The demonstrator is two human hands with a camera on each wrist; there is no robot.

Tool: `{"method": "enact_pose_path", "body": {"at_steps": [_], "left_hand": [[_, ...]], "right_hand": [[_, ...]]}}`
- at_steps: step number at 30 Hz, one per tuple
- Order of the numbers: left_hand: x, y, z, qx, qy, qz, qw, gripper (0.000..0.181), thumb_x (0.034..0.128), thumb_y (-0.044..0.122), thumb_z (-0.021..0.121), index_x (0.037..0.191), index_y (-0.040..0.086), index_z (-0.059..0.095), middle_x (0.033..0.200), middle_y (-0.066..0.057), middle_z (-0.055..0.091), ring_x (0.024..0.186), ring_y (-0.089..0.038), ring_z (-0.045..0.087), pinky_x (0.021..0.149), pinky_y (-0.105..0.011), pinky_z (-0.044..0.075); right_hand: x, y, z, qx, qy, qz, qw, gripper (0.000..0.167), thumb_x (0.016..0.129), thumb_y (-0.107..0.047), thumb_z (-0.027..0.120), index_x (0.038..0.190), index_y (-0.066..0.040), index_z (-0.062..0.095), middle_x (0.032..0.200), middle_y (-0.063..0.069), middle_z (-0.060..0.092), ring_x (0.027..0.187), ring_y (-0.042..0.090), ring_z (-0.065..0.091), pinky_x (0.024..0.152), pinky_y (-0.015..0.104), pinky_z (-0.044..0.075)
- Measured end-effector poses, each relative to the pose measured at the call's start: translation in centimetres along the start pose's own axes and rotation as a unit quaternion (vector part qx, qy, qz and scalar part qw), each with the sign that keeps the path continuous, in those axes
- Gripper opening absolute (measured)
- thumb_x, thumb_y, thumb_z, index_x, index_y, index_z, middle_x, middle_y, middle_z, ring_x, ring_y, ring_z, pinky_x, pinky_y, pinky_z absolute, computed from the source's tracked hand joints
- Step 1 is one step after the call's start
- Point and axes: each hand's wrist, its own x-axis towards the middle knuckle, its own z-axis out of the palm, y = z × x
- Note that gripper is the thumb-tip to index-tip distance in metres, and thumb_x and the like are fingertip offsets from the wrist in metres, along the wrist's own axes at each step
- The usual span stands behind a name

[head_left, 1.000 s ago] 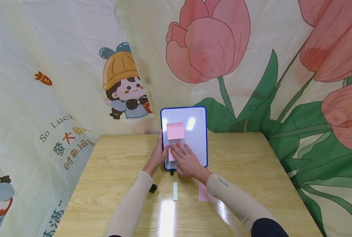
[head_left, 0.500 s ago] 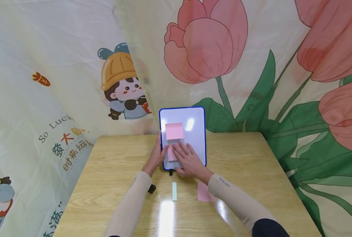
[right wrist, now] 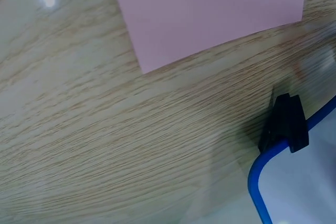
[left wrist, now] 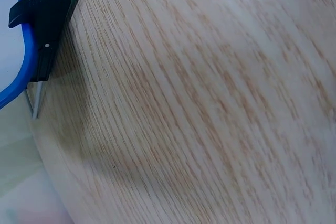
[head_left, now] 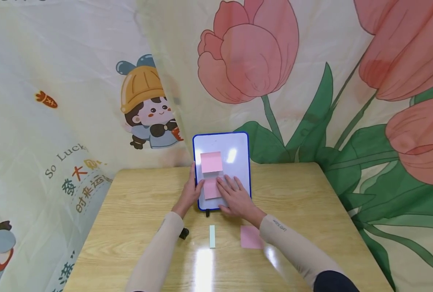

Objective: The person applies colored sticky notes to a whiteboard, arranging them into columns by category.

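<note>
While the right hand (head_left: 237, 200) lies on the board (head_left: 236, 160) at about 5 o'clock, fingers straight and slightly spread, its nearest fingertips rest on the right part of the lower note (head_left: 211, 190). At 8 o'clock the left hand (head_left: 190, 194) grips the board's edge, thumb over the face just beside that note, the other fingers along or behind the rim; how firmly I cannot tell. Neither wrist view shows the hands.

From the board's centre, the upper note (head_left: 211, 162) sits toward 10 o'clock and the lower note at 7, one above the other with a narrow gap between. Both are pink. A shadow under the upper note suggests that its bottom edge lifts slightly.

As for progress, I judge that two notes are placed and the second is at the pressing-down stage, looking mostly flat. Unplaced on the table (head_left: 293, 194) are the loose note (head_left: 251, 237), also pink, at 5 o'clock and a pale green strip (head_left: 212, 237) near 6; if these belong to the work, they are what remains.

A black clip (head_left: 207, 213) grips the board's bottom rim between 6 and 7 o'clock. Farther out at 7, just beside the left sleeve (head_left: 154, 255), lies a small black object (head_left: 184, 233), too small to identify.
</note>
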Motion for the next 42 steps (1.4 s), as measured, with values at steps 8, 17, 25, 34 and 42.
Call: {"method": "enact_pose_path", "body": {"at_steps": [8,17,25,34,42], "left_hand": [[0.1,0.0,-0.1,-0.001,0.0,-0.003,1.0,0.078,0.1054,0.027,0.045,0.155,0.045,-0.012,0.165,-0.011,0.021,0.141,-0.04,0.04,0.112,-0.054,0.038],[0.0,0.0,-0.1,-0.008,-0.006,-0.006,0.9999,0.077,0.1054,0.03,0.044,0.155,0.046,-0.013,0.166,-0.008,0.019,0.143,-0.038,0.037,0.114,-0.053,0.036],[0.0,-0.2,0.0,-0.015,-0.003,-0.008,0.9999,0.077,0.1051,0.03,0.045,0.154,0.048,-0.012,0.166,-0.007,0.017,0.145,-0.037,0.034,0.115,-0.053,0.034],[-0.3,0.0,-0.2,-0.021,-0.001,-0.028,0.9994,0.076,0.1047,0.034,0.045,0.15,0.056,-0.012,0.166,-0.006,0.017,0.145,-0.038,0.033,0.114,-0.055,0.034],[-1.3,0.4,-0.7,0.026,0.011,-0.02,0.9994,0.076,0.1035,0.036,0.049,0.157,0.041,-0.005,0.164,-0.012,0.02,0.142,-0.038,0.038,0.113,-0.055,0.038]], "right_hand": [[-0.5,0.4,0.2,-0.005,0.0,0.008,1.0,0.087,0.093,-0.06,0.052,0.158,-0.009,0.023,0.167,0.005,0.017,0.154,0.033,0.013,0.123,0.056,0.012],[-0.9,0.6,0.4,-0.005,-0.002,0.021,0.9998,0.088,0.093,-0.062,0.052,0.158,-0.011,0.022,0.167,0.003,0.014,0.154,0.032,0.011,0.124,0.055,0.009],[-1.6,0.6,0.3,0.006,0.011,0.023,0.9997,0.084,0.094,-0.062,0.049,0.156,-0.009,0.029,0.165,0.005,0.021,0.153,0.033,0.017,0.123,0.055,0.015],[-4.1,1.6,0.8,0.067,0.066,0.037,0.9949,0.085,0.091,-0.057,0.057,0.154,-0.006,0.032,0.164,0.007,0.027,0.15,0.036,0.022,0.12,0.058,0.02],[-6.5,2.9,0.5,0.088,0.1,0.082,0.9878,0.081,0.09,-0.054,0.06,0.154,-0.011,0.034,0.163,0.012,0.028,0.147,0.037,0.028,0.117,0.061,0.023]]}}
